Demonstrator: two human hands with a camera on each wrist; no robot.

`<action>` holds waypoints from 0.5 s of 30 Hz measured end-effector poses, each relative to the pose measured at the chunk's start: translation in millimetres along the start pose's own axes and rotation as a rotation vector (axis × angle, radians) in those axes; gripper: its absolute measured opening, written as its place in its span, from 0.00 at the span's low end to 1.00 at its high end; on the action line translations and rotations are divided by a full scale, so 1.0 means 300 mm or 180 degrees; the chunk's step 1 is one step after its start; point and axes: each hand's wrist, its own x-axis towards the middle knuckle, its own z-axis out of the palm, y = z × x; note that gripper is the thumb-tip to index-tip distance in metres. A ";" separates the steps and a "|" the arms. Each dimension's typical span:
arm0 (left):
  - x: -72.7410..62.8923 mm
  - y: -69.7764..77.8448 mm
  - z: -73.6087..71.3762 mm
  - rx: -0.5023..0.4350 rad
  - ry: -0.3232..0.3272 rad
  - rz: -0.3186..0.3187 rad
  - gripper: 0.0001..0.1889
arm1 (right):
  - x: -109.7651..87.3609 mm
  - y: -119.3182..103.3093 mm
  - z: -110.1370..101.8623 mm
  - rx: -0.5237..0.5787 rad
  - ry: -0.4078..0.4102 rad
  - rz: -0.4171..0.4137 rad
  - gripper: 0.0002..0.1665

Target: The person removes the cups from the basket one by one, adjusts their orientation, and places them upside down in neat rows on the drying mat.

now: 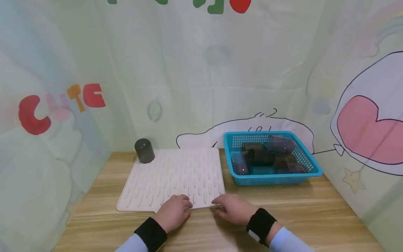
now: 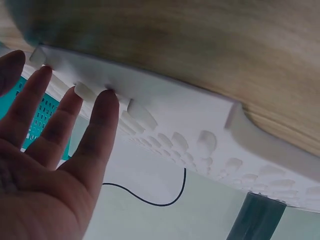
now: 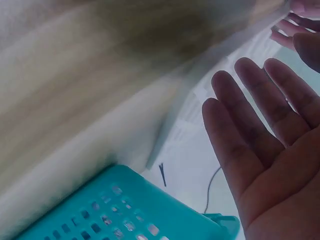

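Observation:
A white drying mat (image 1: 185, 178) with raised oval ridges lies on the wooden table. On its back left corner a dark translucent cup (image 1: 145, 151) stands, apparently upside down. The left hand (image 1: 174, 212) has its fingertips resting on the mat's front part, with the fingers nearly straight in the left wrist view. At the mat's front right corner is the right hand (image 1: 236, 209), palm down, fingertips at or just over the edge. Its fingers (image 3: 257, 137) look straight and loose, holding nothing; whether they touch the mat I cannot tell.
To the right of the mat sits a blue plastic basket (image 1: 274, 179) with perforated sides. Several dark and tinted translucent cups (image 1: 261, 157) lie jumbled inside it. A printed curtain (image 1: 189, 80) hangs close behind the table and along both its sides.

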 end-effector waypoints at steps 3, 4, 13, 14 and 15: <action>0.002 0.001 0.003 0.0023 0.0023 0.0025 0.08 | -0.006 -0.001 -0.019 -0.0065 0.0025 0.0003 0.18; 0.003 0.001 0.003 0.0030 0.0024 0.0033 0.08 | -0.009 -0.002 -0.028 -0.0083 0.0035 0.0019 0.18; 0.007 0.005 0.000 0.0218 0.0004 0.0096 0.07 | -0.045 -0.008 -0.159 0.0077 0.0260 0.0099 0.18; 0.007 0.005 0.001 0.0231 0.0008 0.0098 0.07 | -0.050 -0.003 -0.174 0.0077 0.0314 0.0082 0.18; 0.007 0.005 0.001 0.0230 0.0007 0.0088 0.07 | -0.055 0.004 -0.187 0.0068 0.0367 0.0077 0.18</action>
